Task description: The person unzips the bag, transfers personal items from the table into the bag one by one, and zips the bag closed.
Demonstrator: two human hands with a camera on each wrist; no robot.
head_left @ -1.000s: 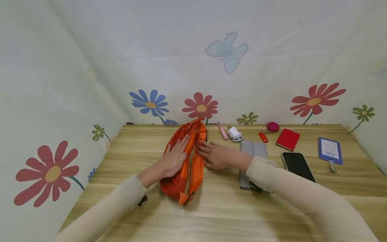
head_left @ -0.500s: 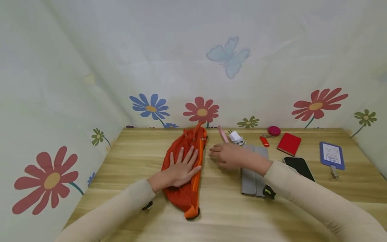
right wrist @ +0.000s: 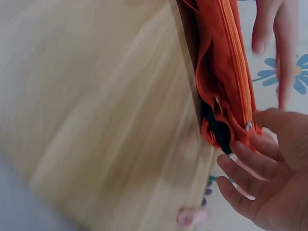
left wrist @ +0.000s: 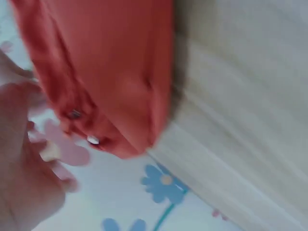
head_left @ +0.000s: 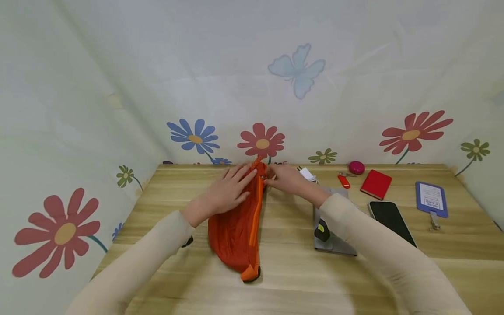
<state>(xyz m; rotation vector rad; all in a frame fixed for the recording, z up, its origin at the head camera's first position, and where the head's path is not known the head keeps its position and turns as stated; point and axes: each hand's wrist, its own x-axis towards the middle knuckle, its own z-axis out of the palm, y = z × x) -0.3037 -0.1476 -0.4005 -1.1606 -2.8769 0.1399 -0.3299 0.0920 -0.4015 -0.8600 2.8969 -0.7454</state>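
An orange-red zippered bag (head_left: 232,240) lies on the table, with its bright orange zipper (head_left: 256,214) running along the right side. My left hand (head_left: 222,190) is over the far part of the bag, fingers extended toward its far end; the left wrist view is blurred. My right hand (head_left: 289,178) is at the bag's far right corner. In the right wrist view its thumb and loosely bent fingers (right wrist: 250,161) lie on either side of the zipper pull (right wrist: 249,126), without a clear pinch. A black strap piece (right wrist: 219,130) shows beside them.
Right of the bag lies a grey flat case (head_left: 334,245) with a black-and-yellow item (head_left: 322,231) on it. Farther around are a white charger (head_left: 307,174), red-handled keys (head_left: 344,180), pink round case (head_left: 356,167), red notebook (head_left: 376,184), phone (head_left: 391,222) and blue card holder (head_left: 431,199).
My right hand left the bag's side strap, which dropped from view, then moved to the bag's far end. My left hand slid from the bag's middle toward the far end.
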